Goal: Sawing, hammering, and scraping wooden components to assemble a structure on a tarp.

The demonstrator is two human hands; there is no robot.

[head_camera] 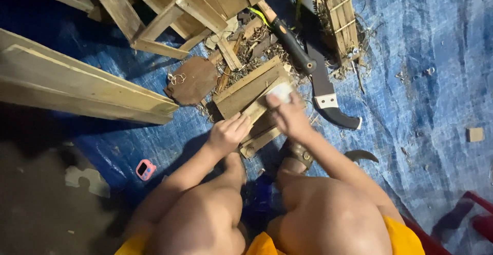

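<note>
While you crouch over the blue tarp (436,54), your left hand (228,131) lies flat, fingers together, on the narrow wooden strip (257,112), apparently to pin it against the board stack (246,88) beneath. Your right hand (287,114) has its fingers curled round a small pale block (281,90) pressed to the strip's upper end. Folding saw (323,88) lies just right of the stack, within reach. No packages or labels legible; a small pink gadget (145,169) sits near your left knee.

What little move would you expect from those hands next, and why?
Probably a stroke of the pale block along the wooden strip: the right hand presses it on the strip's upper end, while the left hand pins the strip lower down.
</note>
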